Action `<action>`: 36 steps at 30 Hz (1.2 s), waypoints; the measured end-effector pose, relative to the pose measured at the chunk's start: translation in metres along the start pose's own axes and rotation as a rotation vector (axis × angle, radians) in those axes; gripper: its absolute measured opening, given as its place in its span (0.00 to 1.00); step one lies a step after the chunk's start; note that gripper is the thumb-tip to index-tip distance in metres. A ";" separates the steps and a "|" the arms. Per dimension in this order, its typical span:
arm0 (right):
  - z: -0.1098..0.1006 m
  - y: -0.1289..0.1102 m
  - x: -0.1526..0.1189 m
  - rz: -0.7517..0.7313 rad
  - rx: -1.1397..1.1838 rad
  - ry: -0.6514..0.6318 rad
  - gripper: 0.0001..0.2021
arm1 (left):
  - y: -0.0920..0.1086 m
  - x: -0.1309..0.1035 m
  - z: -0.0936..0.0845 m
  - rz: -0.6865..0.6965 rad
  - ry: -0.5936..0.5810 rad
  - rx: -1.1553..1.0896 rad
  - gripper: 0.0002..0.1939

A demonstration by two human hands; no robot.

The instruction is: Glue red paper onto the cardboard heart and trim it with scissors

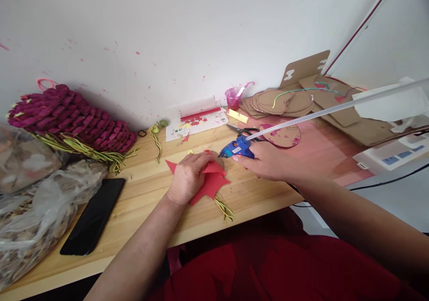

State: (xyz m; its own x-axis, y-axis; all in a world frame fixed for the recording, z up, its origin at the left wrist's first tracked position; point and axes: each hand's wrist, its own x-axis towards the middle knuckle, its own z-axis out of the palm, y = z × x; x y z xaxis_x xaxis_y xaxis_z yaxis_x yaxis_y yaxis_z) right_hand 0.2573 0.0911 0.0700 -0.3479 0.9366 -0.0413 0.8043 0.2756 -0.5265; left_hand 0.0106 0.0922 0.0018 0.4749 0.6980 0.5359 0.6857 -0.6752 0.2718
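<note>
Head view, and the red paper star lies on the tabletop: my left grip appears to pinch its raised flap, my right grip wraps the glue gun beside it. I'd hold that flap high, bead thinly on the cardboard behind the star, and mind the hot nozzle.

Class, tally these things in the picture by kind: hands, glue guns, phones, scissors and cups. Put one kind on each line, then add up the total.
Hands: 2 (left hand, right hand)
Glue gun: 1
Phone: 1
Scissors: 1
Cup: 1
Total: 6
</note>
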 end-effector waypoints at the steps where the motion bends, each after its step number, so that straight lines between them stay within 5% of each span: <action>1: 0.000 0.000 -0.001 0.004 0.001 -0.004 0.14 | 0.000 0.000 0.000 -0.004 -0.003 0.005 0.20; 36: -0.009 -0.005 -0.028 -0.017 -0.010 -0.130 0.13 | 0.002 0.002 -0.009 -0.020 -0.096 0.061 0.18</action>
State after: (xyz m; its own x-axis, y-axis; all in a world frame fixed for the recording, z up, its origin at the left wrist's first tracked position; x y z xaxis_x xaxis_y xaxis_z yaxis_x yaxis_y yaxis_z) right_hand 0.2675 0.0660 0.0815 -0.4206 0.8960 -0.1421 0.8022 0.2942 -0.5196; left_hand 0.0079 0.0899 0.0111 0.5098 0.7327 0.4508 0.7264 -0.6474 0.2308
